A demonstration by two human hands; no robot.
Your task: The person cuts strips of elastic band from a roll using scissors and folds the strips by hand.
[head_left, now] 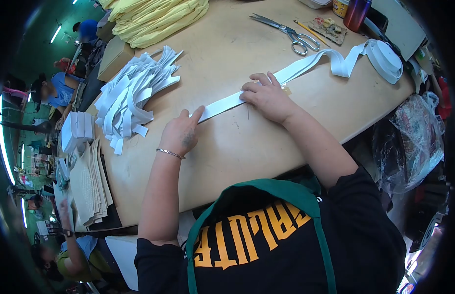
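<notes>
A white strip (221,106) lies stretched across the table (227,157) between my two hands. My left hand (181,132) rests at the strip's left end, its index finger extended along it and the other fingers partly hidden. Farther right, my right hand (267,96) lies on the strip with its fingers spread and bent. Beyond that hand the strip runs on in loose waves to a white roll (386,61) at the table's right side. A pile of cut white strips (129,95) sits left of my left hand.
Open-bladed scissors (288,33), a pencil (311,32) and a dark bottle (357,14) are at the back right. Folded yellow cloth (154,19) lies at the back. White boxes (77,131) and layered fabric (90,183) line the left edge. Other people sit far left.
</notes>
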